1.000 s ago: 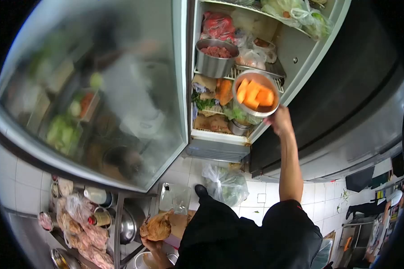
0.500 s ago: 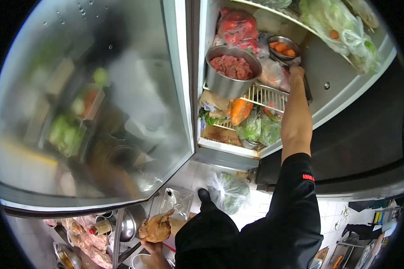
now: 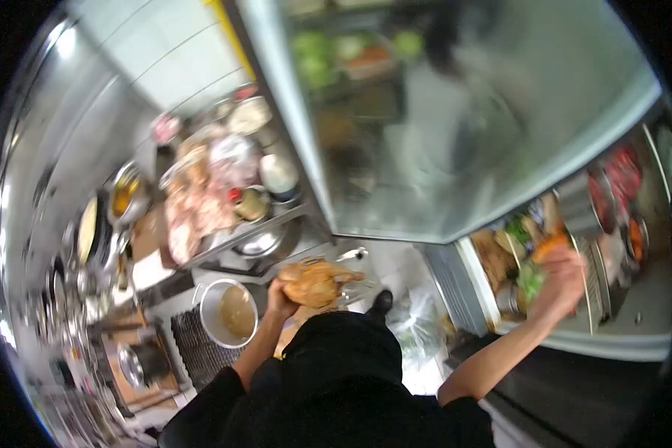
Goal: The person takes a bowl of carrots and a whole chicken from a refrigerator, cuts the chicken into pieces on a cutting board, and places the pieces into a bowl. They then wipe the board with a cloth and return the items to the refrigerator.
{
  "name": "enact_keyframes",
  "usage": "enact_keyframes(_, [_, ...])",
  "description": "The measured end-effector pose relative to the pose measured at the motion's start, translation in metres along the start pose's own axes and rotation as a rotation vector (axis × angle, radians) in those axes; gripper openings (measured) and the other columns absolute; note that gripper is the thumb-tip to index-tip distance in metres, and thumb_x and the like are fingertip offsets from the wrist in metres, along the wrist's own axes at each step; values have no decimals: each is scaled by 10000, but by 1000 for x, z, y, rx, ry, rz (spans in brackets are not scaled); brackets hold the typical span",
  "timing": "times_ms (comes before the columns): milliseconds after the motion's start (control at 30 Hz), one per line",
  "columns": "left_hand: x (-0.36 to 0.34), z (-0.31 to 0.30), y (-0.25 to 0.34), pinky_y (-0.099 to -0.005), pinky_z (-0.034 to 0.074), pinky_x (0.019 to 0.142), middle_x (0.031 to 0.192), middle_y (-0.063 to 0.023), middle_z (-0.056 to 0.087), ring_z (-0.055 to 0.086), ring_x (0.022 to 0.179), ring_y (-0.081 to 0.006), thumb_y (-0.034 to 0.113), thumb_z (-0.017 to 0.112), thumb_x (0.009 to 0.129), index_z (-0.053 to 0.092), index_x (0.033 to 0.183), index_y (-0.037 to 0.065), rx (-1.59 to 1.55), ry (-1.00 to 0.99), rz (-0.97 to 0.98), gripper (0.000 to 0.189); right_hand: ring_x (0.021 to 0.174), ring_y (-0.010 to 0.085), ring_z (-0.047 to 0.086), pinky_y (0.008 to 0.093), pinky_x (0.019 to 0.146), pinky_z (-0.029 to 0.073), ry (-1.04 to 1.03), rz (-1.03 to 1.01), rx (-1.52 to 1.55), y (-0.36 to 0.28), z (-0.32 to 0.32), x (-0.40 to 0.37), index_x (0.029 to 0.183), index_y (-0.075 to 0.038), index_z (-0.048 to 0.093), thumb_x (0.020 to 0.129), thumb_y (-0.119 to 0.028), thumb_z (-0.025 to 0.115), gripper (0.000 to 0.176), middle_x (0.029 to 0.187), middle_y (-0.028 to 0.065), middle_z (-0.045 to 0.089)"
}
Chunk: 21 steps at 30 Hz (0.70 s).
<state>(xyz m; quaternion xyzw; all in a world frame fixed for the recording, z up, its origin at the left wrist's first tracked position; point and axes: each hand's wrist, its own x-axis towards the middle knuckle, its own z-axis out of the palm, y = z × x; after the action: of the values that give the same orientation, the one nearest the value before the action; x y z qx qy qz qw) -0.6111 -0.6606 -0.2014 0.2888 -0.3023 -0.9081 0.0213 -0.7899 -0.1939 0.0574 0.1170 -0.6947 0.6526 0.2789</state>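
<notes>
A whole browned chicken (image 3: 313, 284) rests in my left hand (image 3: 280, 300), whose fingers are closed around its near side. To the right, my right hand (image 3: 564, 278) is at the opening of the fridge, in front of the wire shelf (image 3: 596, 287). Motion smears its fingers, so I cannot see whether they hold anything. Close to it are an orange item (image 3: 551, 245) and leafy greens (image 3: 530, 280). A steel pot of raw meat (image 3: 579, 201) and a bowl of orange pieces (image 3: 638, 239) sit farther inside.
The glass fridge door (image 3: 455, 149) stands open ahead. A plastic bag of greens (image 3: 414, 328) lies on the floor by my shoe (image 3: 381, 302). On the left are a white bucket of brownish liquid (image 3: 231, 313) and a steel counter with raw poultry (image 3: 198, 201).
My view has swung left, bringing the counter and bucket into sight. My right hand has drawn back from beside the bowl of orange pieces. The chicken stays in my left hand.
</notes>
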Motion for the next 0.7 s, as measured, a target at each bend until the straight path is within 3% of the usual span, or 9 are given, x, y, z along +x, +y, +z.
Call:
enact_keyframes(67, [-5,-7,4,-522,376,1037,1290,-187,514,509,1181,-359,249,531,680,446,1303,29,-150,-57,0,667,859,150,613,268,755,503,-511,293,162,-29,119,-56,996,-35,630,889,-90,566,136,972,69,643])
enact_keyframes(133, [-8,-22,10,-502,375,1040,1307,-191,505,496,1201,-354,282,516,689,451,1301,24,-161,-98,-9,667,999,179,613,301,856,498,-915,212,160,-49,218,-99,1166,-18,590,843,21,590,326,1123,94,626])
enact_keyframes(200, [-18,-27,15,-496,373,1042,1314,-191,502,491,1207,-354,292,512,692,452,1302,21,-158,-140,-27,670,1073,205,586,321,882,487,-996,17,190,-59,310,-118,1296,-8,476,828,-18,624,491,1243,149,567])
enact_keyframes(267, [-29,-25,23,-494,365,1045,1319,-187,501,487,1213,-350,293,507,700,448,1309,14,-209,-229,-55,672,1271,342,424,405,1041,359,-777,-417,-32,-49,397,-110,1328,23,403,803,-54,629,577,1391,225,392])
enact_keyframes(333, [-33,-41,18,-491,363,1044,1317,-173,503,483,1216,-342,280,499,709,442,1315,27,-225,-246,-80,659,1315,462,285,472,1084,281,-578,-447,-248,-56,463,-78,1330,37,368,785,-92,635,621,1406,315,288])
enact_keyframes(433, [-43,-56,9,-487,363,1041,1313,-163,510,472,1228,-337,267,493,725,450,1316,41,-246,-374,-148,634,1302,497,262,515,1077,276,-330,-63,-563,-54,496,-24,1395,30,235,739,-118,663,796,1422,356,175])
enact_keyframes(467, [-56,-45,11,-476,371,1036,1317,-170,509,492,1207,-339,273,484,735,450,1317,32,-233,-360,-146,631,1315,478,252,486,1087,278,-321,79,-369,-40,495,-12,1382,66,218,736,-116,659,803,1419,351,187])
enact_keyframes(500, [-64,-40,12,-464,378,1032,1321,-176,507,511,1186,-341,280,474,744,450,1317,23,-219,-340,-137,628,1330,453,243,434,1096,286,-233,155,-616,-10,519,0,1396,88,141,746,-132,658,859,1433,346,165])
enact_keyframes(700, [-89,-81,-5,-464,424,976,1234,-125,569,561,1115,-306,326,512,727,489,1275,45,-180,-247,-245,615,1222,417,446,447,1033,383,-155,379,-492,-27,506,-32,1468,-79,-3,763,-213,688,997,1401,297,325])
